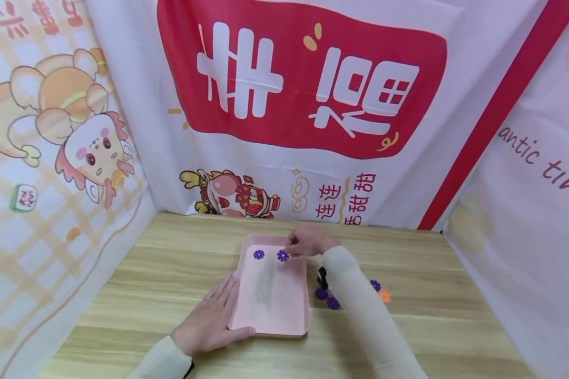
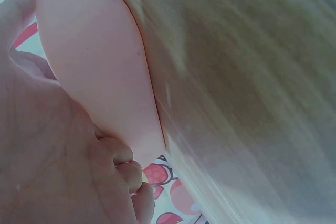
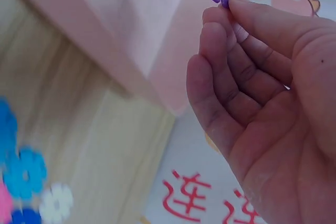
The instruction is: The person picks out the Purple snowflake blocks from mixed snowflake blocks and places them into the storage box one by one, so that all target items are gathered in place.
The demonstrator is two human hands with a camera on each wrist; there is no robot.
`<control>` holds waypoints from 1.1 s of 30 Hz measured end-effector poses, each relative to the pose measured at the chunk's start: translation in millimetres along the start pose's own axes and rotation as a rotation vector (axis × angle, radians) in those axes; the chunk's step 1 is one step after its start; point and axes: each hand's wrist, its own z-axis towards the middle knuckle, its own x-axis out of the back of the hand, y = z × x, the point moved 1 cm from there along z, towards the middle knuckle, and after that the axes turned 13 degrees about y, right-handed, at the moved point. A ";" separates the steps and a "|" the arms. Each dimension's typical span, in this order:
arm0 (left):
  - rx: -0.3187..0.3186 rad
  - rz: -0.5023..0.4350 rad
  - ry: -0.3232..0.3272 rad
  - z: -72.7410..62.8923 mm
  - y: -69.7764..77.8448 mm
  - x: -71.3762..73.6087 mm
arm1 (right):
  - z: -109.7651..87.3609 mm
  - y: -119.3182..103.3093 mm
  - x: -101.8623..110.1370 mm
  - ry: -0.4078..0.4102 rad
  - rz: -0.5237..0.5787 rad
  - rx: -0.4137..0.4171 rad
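Head view: I see the right hand [image 1: 310, 241] pinching a purple flower piece [image 1: 283, 256] rim-only, so it could slip; left hand [image 1: 211, 317] rests loosely extended against the tray [image 1: 289, 305].

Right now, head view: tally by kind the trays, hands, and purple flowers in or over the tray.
Tray: 1
Hands: 2 (left hand, right hand)
Purple flowers: 2 (one lying inside, one pinched in the right hand)
Total: 5
Loose flowers right of the tray not counted; the arm hides some.
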 end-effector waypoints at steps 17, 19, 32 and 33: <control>-0.020 0.000 0.030 -0.7 -0.1 -1.5 | 22.4 -30.9 -56.8 0.035 -0.002 -0.144; -0.032 0.005 0.041 -1.6 -0.5 -1.8 | 23.8 -31.6 -61.9 0.044 0.034 -0.163; -0.018 -0.018 0.038 -2.5 -0.9 -2.5 | 26.4 -35.5 -84.8 0.104 0.221 -0.300; -0.017 -0.021 0.039 -2.3 -0.9 -2.8 | 26.6 -36.0 -85.6 0.112 0.222 -0.308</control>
